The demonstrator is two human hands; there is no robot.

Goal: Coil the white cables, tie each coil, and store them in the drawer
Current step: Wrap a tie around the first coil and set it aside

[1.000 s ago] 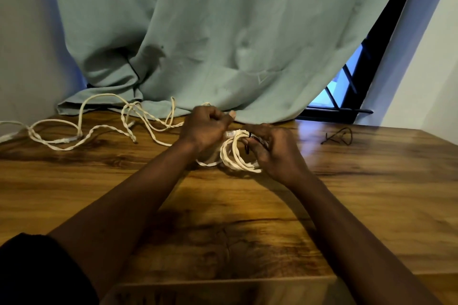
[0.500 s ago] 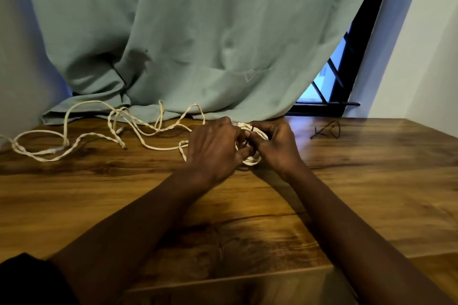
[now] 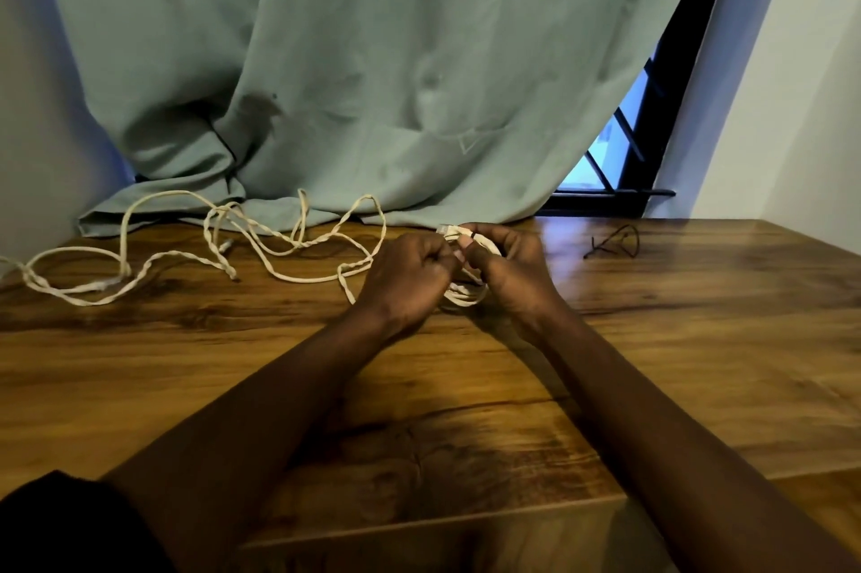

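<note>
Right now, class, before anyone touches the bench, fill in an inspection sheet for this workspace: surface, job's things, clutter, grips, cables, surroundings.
Surface: wooden table, glossy, with dark grain.
Job's things: small white coil held between both hands; drawer not clearly seen.
Clutter: thin black wire piece lying far right, apart from the hands.
Grips: left grip and right grip both curled on the coil.
Cables: loose white cable sprawls tangled, partly twisted, across the far left.
Surroundings: green curtain draping onto the table's back edge; dark-framed window behind it.
</note>
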